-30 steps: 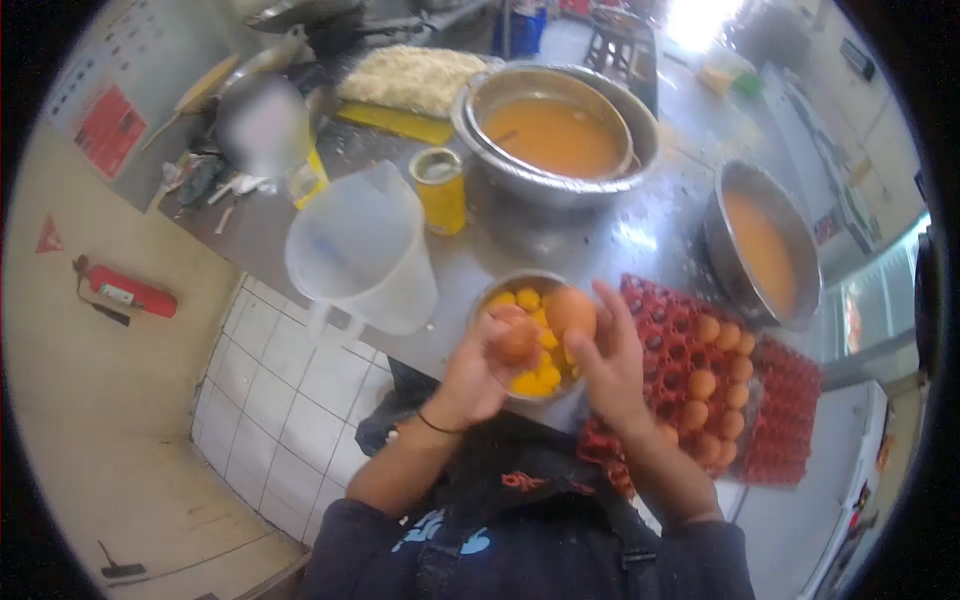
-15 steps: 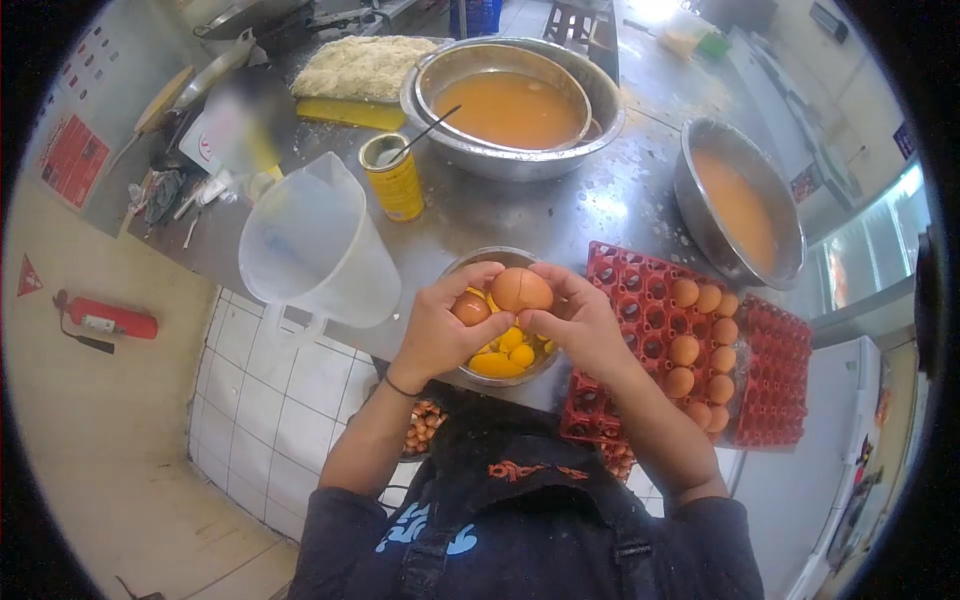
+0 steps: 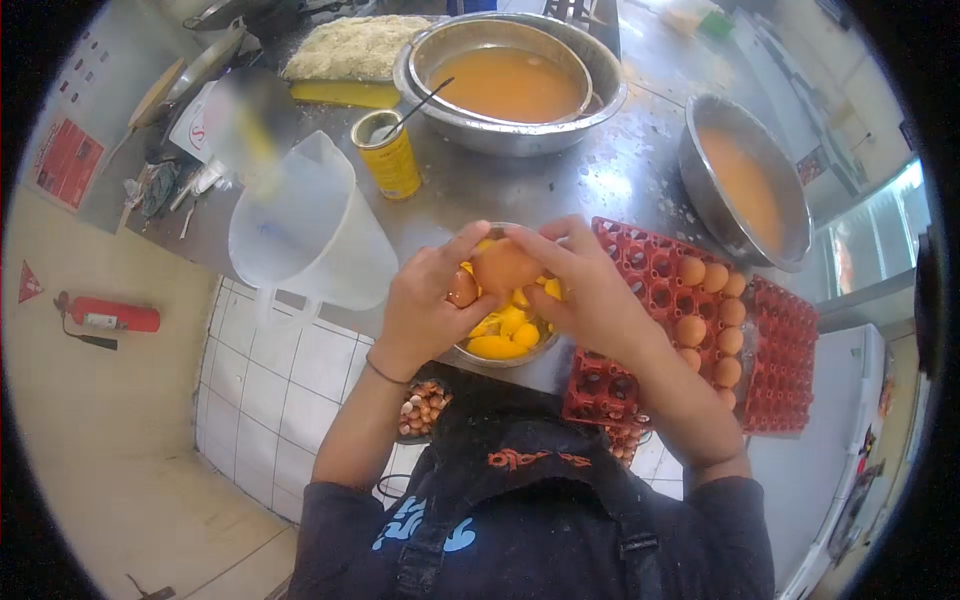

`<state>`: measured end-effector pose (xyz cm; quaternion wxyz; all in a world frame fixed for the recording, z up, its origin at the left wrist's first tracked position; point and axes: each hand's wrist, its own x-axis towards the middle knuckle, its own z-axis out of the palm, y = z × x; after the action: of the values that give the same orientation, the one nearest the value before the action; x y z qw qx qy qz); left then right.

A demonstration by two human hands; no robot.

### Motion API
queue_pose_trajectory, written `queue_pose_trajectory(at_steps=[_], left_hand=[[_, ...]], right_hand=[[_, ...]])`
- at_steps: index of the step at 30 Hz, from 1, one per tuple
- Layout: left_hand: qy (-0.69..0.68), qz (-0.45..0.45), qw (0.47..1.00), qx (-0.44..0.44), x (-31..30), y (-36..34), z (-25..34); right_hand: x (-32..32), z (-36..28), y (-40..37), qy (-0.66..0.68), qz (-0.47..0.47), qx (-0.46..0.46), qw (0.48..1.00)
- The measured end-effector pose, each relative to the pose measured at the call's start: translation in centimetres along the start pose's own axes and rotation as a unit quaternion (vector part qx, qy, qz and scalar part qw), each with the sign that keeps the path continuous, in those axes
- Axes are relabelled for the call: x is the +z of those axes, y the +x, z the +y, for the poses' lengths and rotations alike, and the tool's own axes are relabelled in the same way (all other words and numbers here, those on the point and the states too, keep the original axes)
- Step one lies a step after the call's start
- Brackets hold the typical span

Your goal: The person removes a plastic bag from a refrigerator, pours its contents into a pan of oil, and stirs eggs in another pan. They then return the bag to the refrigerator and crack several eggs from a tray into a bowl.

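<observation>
Above a metal bowl (image 3: 552,345) of several yellow yolks (image 3: 512,322), both my hands hold one brown egg (image 3: 506,265) between their fingers. My left hand (image 3: 425,300) grips its left side and also keeps a second brown egg (image 3: 462,287) in the palm. On the egg's right side are the fingers of my right hand (image 3: 590,290), slightly blurred. To the right of the bowl, a red egg tray (image 3: 655,265) carries several brown eggs (image 3: 691,330), partly covered by my right forearm.
A clear plastic jug (image 3: 310,230) stands left of the bowl, a yellow can (image 3: 388,165) behind it. Farther back are nested metal basins (image 3: 510,140) of orange liquid; another basin (image 3: 740,185) is at right. Eggshells (image 3: 425,405) lie below the table edge.
The egg between my hands has tilted, and its crack no longer shows. My right hand has turned over it, fingers raised. The camera view has shifted slightly.
</observation>
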<state>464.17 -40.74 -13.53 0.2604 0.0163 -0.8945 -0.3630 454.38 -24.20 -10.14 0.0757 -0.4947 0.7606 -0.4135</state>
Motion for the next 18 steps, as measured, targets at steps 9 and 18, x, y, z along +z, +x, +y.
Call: queue_pose_trajectory(at_steps=[9,18], left_hand=[[-0.078,0.107,0.963,-0.236,-4.7,-11.4,-1.1],[0.144,-0.244,0.808,-0.516,-1.8,-29.6,-13.5]], right_hand=[[-8.6,1.1,-5.4,-0.103,-0.084,0.106,0.985],[-9.8,8.4,-13.2,-0.335,-0.204,0.29,0.873]])
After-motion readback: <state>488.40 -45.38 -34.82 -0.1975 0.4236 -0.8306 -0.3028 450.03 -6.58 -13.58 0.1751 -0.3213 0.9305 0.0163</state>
